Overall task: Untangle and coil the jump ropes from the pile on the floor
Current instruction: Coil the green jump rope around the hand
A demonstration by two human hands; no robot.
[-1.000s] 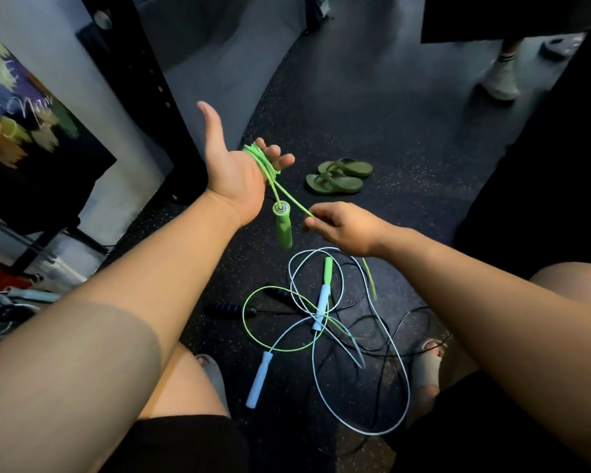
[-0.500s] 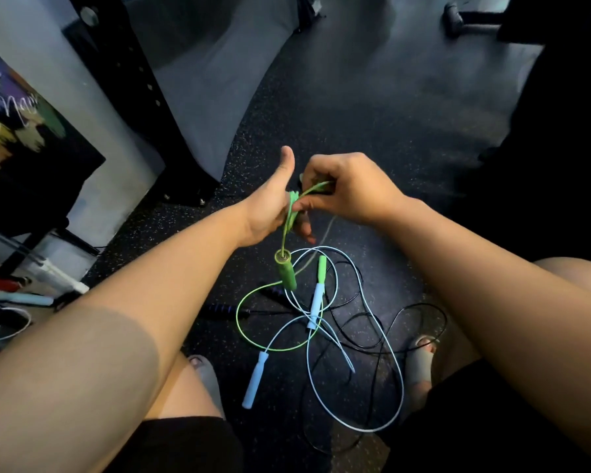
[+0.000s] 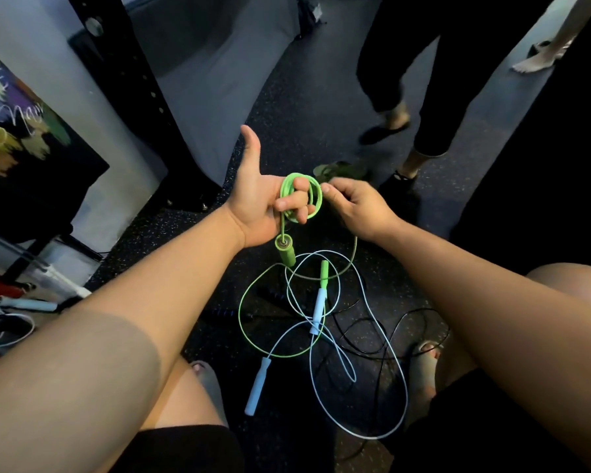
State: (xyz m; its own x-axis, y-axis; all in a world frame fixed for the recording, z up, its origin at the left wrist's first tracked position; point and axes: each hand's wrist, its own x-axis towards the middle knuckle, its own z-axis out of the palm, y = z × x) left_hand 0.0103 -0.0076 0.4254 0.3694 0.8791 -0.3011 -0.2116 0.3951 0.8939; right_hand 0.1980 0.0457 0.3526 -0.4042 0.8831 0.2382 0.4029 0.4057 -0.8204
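My left hand (image 3: 263,199) is raised palm-up, thumb out, its fingers curled through several loops of the green jump rope (image 3: 316,199). One green handle (image 3: 285,250) hangs just below that palm. My right hand (image 3: 359,206) pinches the green cord at the right side of the coil. The rest of the green cord trails down to a loop on the floor (image 3: 241,312) and a second green handle (image 3: 323,273). A light blue rope (image 3: 403,380) with pale handles (image 3: 258,387) and a thin black rope (image 3: 382,339) lie tangled below.
A person's legs in black trousers (image 3: 434,107) stand close behind the pile, beside green sandals (image 3: 338,169). A black rack post (image 3: 140,97) and a painted board (image 3: 21,145) are on the left. More rope and a blue handle (image 3: 28,304) lie at the far left. My knees flank the pile.
My left hand has turned palm-up and now carries a wider green coil. My right hand has shifted to the coil's right side. A person has walked in behind the pile.
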